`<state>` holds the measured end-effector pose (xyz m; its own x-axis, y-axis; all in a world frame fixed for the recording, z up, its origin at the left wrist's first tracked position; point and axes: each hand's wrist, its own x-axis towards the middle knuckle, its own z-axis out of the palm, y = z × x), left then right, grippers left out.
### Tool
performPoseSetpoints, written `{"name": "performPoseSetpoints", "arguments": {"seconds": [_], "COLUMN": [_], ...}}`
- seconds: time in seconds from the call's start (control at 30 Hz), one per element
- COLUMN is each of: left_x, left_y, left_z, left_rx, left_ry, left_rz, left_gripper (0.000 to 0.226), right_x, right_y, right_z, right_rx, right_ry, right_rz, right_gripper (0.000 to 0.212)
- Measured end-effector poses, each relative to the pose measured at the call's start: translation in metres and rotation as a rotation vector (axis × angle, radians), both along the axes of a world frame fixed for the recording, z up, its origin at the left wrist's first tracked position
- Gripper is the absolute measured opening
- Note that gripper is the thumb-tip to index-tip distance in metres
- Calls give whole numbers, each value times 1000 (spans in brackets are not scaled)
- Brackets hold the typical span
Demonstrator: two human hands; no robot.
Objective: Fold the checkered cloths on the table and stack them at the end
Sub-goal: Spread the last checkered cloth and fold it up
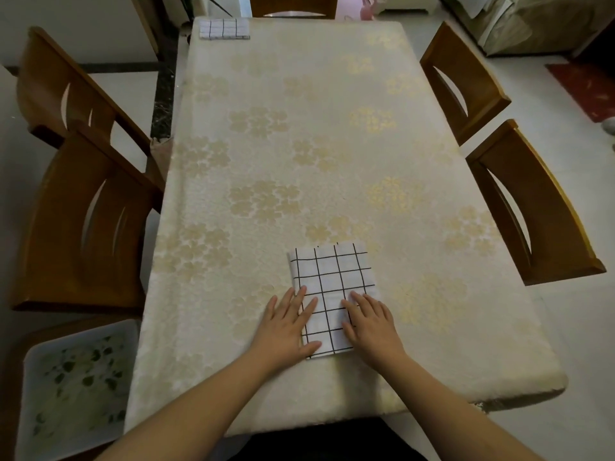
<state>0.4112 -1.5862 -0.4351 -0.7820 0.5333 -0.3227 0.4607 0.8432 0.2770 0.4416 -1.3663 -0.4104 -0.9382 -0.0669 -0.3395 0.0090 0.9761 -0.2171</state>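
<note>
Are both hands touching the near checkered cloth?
Touching. In the head view, left hand and right hand lie flat, fingers overlapping the near checkered cloth's side edges.

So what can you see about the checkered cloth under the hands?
The checkered cloth is white with thin black grid lines and looks like soft fabric. It is folded into a tall rectangle and lies flat near the table's close end. The left hand and right hand press flat on its near half.
</note>
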Motion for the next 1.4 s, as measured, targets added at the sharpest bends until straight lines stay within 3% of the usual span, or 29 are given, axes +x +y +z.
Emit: {"name": "performPoseSetpoints", "arguments": {"seconds": [0.13, 0.27, 0.4, 0.53, 0.73, 0.9, 1.1, 1.17, 1.27, 1.33, 1.4], "left_x": [-5, -15, -31, -46, -61, -81, -116, -125, -130, -128, -124], "left_y": [11, 25, 38, 48, 67, 74, 70, 73, 81, 83, 79], "left_z": [3, 17, 27, 27, 32, 50, 80, 89, 101, 102, 96], "left_rx": [241, 647, 684, 686, 625, 572, 422, 302, 254, 313, 435], "left_ry": [15, -74, -262, -374, -375, -317, -384, -411, -464, -501, -577], "left_rz": [130, 649, 1027, 1175, 1087, 917, 513, 343, 224, 247, 360], "left_gripper": [72, 52, 48, 45, 18, 11, 7, 9, 11, 10, 11], "right_x": [-18, -48, -72, -90, -105, -122, -140, -143, -146, -145, -142], "right_y": [0, 7, 21, 35, 56, 73, 82, 80, 79, 81, 84], "right_z": [1, 4, 6, 6, 2, 7, 36, 50, 60, 61, 62], "right_rx": [-21, -102, -134, -161, -227, -340, -553, -672, -630, -590, -582], "right_ry": [116, 115, 87, 51, 42, 94, 100, -2, -3, 30, 10], "right_rz": [-23, -16, 29, 14, 1, -8, 69, 76, 124, 115, 56], "right_gripper": [46, 43, 50, 51, 53, 61, 83, 78, 44, 33, 39]}}
